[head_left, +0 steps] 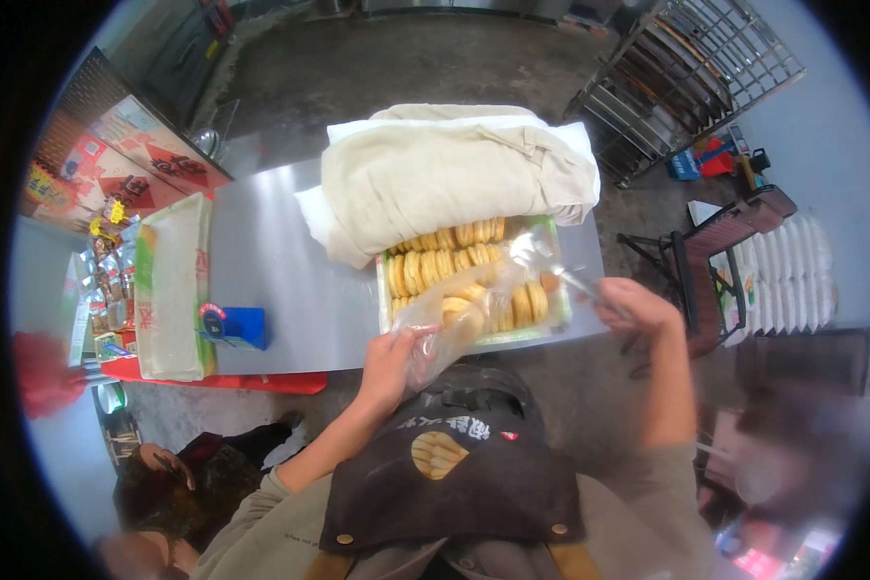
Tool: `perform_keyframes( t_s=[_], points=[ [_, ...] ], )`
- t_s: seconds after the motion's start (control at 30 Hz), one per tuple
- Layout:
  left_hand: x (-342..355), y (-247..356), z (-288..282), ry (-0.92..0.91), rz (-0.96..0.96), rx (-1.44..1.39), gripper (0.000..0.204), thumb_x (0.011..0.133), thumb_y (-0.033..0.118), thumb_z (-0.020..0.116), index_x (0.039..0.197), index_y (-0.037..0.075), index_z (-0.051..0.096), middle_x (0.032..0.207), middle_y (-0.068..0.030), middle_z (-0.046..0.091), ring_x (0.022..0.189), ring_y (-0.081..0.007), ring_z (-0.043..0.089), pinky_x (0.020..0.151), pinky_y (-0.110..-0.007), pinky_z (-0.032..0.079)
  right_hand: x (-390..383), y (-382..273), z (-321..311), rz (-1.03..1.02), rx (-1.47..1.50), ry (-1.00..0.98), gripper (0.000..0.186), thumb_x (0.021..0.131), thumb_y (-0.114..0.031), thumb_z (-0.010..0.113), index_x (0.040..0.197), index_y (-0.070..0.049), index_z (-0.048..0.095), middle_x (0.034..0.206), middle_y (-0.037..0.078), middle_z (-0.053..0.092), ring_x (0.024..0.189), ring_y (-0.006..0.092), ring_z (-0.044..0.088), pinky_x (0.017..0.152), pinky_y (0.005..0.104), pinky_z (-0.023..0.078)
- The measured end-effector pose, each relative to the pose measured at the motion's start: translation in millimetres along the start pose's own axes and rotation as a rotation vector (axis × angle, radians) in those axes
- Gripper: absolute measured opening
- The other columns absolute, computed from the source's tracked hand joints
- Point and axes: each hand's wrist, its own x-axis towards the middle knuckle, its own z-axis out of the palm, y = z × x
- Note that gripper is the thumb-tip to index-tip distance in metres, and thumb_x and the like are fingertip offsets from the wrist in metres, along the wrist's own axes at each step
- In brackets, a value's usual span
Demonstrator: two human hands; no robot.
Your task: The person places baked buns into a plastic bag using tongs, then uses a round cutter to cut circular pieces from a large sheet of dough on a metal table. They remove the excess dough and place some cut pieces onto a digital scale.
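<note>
My left hand is closed on a clear plastic bag, which has round golden flatbreads inside. The bag's mouth lies over the front of a tray filled with rows of the same flatbreads, standing on edge. In my right hand, past the tray's right edge, is the handle of what look like metal tongs. Their shiny end reaches over the right side of the tray beside the bag's mouth; glare and blur hide whether they grip anything.
A beige cloth over white lining covers the tray's far part on the metal table. Leftward are a blue box and a long pale container. A wire rack and folding chair stand right. Another person is lower left.
</note>
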Motion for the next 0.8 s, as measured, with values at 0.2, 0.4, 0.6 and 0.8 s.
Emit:
perform_keyframes(
  t_s=[0.2,0.4,0.6,0.8],
  points=[
    [-5.0,2.4,-20.4,-0.285,0.022,0.250,0.044,0.107,0.019,0.040,0.123,-0.002,0.075,0.081,-0.0082,0.067,0.067,-0.0142,0.062,0.062,-0.030,0.052,2.9,25.7,-19.3,0.008,0.221,0.114,0.056,0.108,-0.054,0.053,0.130,-0.004,0.066,0.065,-0.006,0.043,0.050,0.0053,0.036,0.044,0.0245,0.026],
    [-8.4,8.6,-36.0,-0.519,0.027,0.409,0.043,0.104,0.019,0.043,0.123,0.001,0.077,0.084,-0.0078,0.071,0.073,-0.0148,0.065,0.071,-0.031,0.055,94.6,63.3,13.6,0.107,-0.835,0.531,0.079,0.092,-0.066,0.067,0.124,0.006,0.071,0.091,0.020,0.075,0.078,0.0331,0.073,0.072,0.0410,0.057],
    [-9.7,12.8,-37.9,-0.641,0.049,0.436,0.039,0.102,0.020,0.049,0.124,0.004,0.077,0.087,-0.0064,0.072,0.079,-0.0140,0.064,0.078,-0.031,0.054,114.5,43.6,57.6,0.220,-0.790,0.507,0.077,0.088,-0.064,0.071,0.115,0.007,0.073,0.102,0.026,0.076,0.097,0.0408,0.074,0.088,0.0465,0.057],
    [-9.0,15.8,-36.6,-0.684,0.012,0.373,0.037,0.103,0.018,0.050,0.124,0.003,0.077,0.087,-0.0058,0.071,0.081,-0.0134,0.064,0.079,-0.031,0.053,132.6,37.7,93.8,0.290,-1.061,0.605,0.067,0.091,-0.061,0.069,0.107,0.004,0.074,0.105,0.025,0.076,0.101,0.0420,0.073,0.089,0.0499,0.057]
  ],
)
